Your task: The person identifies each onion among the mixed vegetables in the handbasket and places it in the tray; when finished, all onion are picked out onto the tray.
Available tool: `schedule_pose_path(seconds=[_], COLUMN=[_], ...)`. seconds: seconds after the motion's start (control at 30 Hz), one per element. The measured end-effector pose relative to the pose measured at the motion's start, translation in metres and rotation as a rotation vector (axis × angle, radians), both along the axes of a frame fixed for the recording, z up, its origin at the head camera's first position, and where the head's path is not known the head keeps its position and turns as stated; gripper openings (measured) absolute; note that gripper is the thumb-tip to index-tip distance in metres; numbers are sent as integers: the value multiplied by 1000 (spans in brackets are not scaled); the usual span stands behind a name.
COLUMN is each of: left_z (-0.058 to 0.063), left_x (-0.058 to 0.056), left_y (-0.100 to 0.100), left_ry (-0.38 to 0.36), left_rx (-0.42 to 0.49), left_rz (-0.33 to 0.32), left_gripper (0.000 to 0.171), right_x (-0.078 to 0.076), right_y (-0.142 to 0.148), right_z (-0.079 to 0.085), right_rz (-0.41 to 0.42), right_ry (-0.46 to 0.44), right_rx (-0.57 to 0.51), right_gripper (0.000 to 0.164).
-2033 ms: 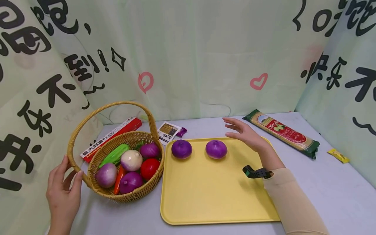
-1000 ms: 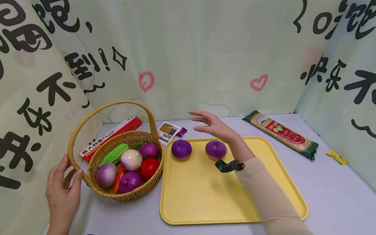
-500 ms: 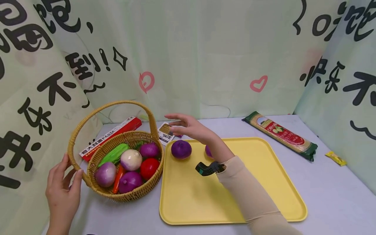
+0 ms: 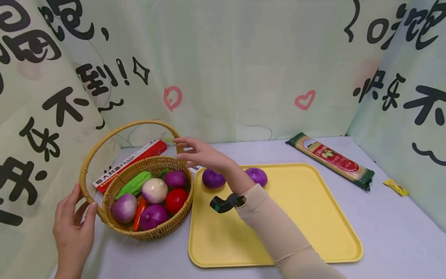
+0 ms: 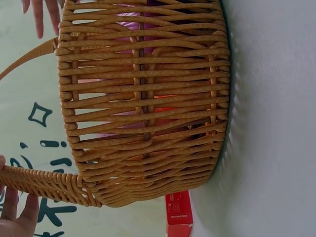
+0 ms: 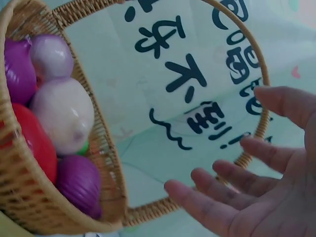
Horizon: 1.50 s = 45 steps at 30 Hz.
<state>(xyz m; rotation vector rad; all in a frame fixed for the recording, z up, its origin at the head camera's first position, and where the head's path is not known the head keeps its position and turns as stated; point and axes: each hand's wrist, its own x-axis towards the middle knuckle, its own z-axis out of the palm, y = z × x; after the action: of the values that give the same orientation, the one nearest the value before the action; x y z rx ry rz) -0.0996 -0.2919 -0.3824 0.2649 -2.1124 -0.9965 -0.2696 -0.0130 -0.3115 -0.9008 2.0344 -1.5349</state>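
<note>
A wicker basket (image 4: 150, 228) with a tall arched handle (image 4: 115, 133) stands on the table, holding several onions, a tomato (image 4: 176, 200), a green vegetable (image 4: 134, 185) and an orange-red carrot-like piece (image 4: 140, 213). Low on the handle's left side, my left hand (image 4: 74, 228) pinches it between thumb and fingers. My right hand (image 4: 200, 155) is beside the handle's right side, fingers extended; in the right wrist view the fingers (image 6: 207, 205) look spread and hold nothing. Whether they touch the handle I cannot tell. Two purple onions, a left one (image 4: 212, 179) and a right one (image 4: 256, 176), lie on the yellow tray (image 4: 289, 224).
Behind the basket lies a red and white pasta box (image 4: 130, 164). A pasta packet (image 4: 329, 159) and a small yellow wrapped packet (image 4: 396, 187) lie on the right. Printed curtains (image 4: 265, 69) enclose the table. My right forearm crosses above the tray.
My right hand has moved left from above the tray's far right to the basket handle. The left hand keeps its hold on the handle; the basket has stayed in place.
</note>
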Motion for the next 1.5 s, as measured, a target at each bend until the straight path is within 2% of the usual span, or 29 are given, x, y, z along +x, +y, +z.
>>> schedule_pose_path(seconds=[0.17, 0.47, 0.7, 1.1, 1.37, 1.5], left_z=[-1, -1, 0, 0, 2, 1], left_x=[2, 4, 4, 2, 1, 1], left_y=[-1, -2, -1, -1, 1, 1], left_ry=[24, -19, -10, 9, -5, -4], left_rx=[10, 30, 26, 26, 28, 26], left_rz=[-10, 10, 2, -9, -8, -10], left_gripper=[73, 71, 71, 73, 71, 71], right_x=[2, 5, 2, -5, -13, -14], right_y=[-23, -46, -54, -69, -79, -80], right_z=[-9, -27, -37, -45, -53, -54], right_rz=[-46, -119, -175, -211, -239, -255], right_ry=[-96, -221, -232, -190, -213, -220], right_rx=[43, 60, 133, 160, 186, 183], right_gripper=[61, 67, 69, 69, 72, 67])
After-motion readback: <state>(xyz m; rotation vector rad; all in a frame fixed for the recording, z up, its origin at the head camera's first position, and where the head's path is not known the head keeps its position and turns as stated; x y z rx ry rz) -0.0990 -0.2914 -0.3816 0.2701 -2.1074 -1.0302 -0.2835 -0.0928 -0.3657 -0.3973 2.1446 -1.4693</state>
